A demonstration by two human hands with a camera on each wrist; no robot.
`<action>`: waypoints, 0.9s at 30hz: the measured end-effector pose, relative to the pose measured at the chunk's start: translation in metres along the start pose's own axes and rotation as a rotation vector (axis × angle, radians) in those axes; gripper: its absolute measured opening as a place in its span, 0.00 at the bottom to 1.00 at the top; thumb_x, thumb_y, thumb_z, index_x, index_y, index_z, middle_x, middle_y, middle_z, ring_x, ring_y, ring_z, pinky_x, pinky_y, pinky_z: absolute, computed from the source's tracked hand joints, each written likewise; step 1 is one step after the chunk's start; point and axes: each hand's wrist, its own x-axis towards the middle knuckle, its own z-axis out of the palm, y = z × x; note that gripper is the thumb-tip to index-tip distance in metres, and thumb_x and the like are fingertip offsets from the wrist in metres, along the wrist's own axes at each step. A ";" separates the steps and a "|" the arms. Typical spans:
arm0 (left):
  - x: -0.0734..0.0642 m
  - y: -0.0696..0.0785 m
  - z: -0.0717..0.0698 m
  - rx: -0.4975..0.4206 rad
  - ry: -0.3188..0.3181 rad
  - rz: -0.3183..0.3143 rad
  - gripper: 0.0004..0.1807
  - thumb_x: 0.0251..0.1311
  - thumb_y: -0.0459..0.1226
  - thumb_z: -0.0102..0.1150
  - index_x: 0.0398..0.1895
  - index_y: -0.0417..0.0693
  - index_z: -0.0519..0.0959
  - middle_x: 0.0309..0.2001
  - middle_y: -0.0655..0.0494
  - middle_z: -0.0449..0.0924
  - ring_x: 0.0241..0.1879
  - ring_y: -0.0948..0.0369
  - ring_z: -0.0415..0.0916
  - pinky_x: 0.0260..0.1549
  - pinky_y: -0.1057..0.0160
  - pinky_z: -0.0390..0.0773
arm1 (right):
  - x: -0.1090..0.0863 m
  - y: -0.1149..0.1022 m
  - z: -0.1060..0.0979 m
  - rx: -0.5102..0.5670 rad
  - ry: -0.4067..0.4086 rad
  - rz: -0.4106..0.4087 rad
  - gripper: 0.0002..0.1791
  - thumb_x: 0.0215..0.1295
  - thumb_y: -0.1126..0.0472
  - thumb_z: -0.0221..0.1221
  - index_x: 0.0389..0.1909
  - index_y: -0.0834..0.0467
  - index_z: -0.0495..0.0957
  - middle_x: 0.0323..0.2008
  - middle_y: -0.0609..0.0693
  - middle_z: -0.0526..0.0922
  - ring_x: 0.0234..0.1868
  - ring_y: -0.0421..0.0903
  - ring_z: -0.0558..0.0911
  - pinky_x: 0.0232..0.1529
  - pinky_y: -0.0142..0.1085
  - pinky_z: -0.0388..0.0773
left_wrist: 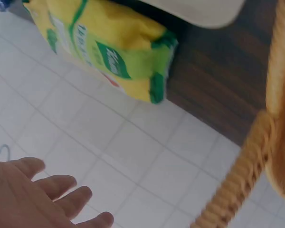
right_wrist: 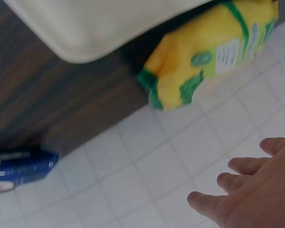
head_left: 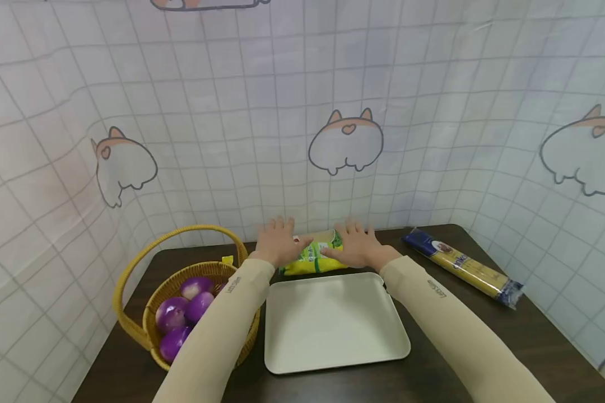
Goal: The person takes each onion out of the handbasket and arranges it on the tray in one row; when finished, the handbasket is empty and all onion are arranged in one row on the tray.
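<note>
Both arms reach forward in the head view. My left hand (head_left: 278, 243) is held with fingers spread, over the left end of a yellow and green plastic bag (head_left: 315, 260). Over the bag's right end is my right hand (head_left: 357, 245), its fingers likewise spread and holding nothing. Each wrist view shows the fingers apart from the bag, with the white wall cloth behind them. The bag lies on the dark table along its back edge, behind an off-white rectangular tray (head_left: 335, 324).
At left stands a wicker basket (head_left: 148, 313) with a tall handle, holding several purple round vegetables (head_left: 172, 313), partly hidden by the left sleeve. A blue-ended pack of pasta (head_left: 464, 266) lies at the right. Patterned white cloth (head_left: 262, 140) hangs behind the table.
</note>
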 end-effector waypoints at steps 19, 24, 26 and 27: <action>-0.100 -0.004 0.001 -0.326 0.219 0.170 0.21 0.67 0.52 0.54 0.58 0.54 0.79 0.62 0.55 0.74 0.61 0.53 0.71 0.57 0.49 0.73 | -0.029 -0.040 0.079 0.133 -0.089 -0.195 0.44 0.66 0.31 0.49 0.74 0.54 0.58 0.73 0.59 0.57 0.74 0.58 0.56 0.69 0.60 0.49; -0.131 -0.022 -0.014 -0.448 0.330 0.122 0.18 0.68 0.49 0.55 0.56 0.55 0.79 0.55 0.59 0.79 0.51 0.57 0.78 0.49 0.52 0.78 | -0.038 -0.056 0.093 0.193 -0.048 -0.293 0.36 0.66 0.40 0.57 0.70 0.55 0.66 0.71 0.59 0.63 0.70 0.57 0.63 0.68 0.54 0.59; -0.141 -0.032 -0.019 -0.502 0.431 0.114 0.16 0.68 0.46 0.56 0.55 0.54 0.80 0.52 0.59 0.81 0.43 0.60 0.80 0.42 0.54 0.80 | -0.042 -0.064 0.098 0.217 -0.027 -0.332 0.33 0.67 0.42 0.58 0.67 0.55 0.70 0.69 0.58 0.65 0.69 0.55 0.65 0.67 0.52 0.62; -0.145 -0.038 -0.021 -0.525 0.492 0.115 0.15 0.68 0.45 0.57 0.53 0.53 0.81 0.49 0.59 0.82 0.40 0.61 0.79 0.40 0.57 0.80 | -0.044 -0.069 0.100 0.229 -0.014 -0.351 0.31 0.67 0.43 0.58 0.66 0.55 0.71 0.69 0.58 0.67 0.69 0.55 0.66 0.66 0.51 0.63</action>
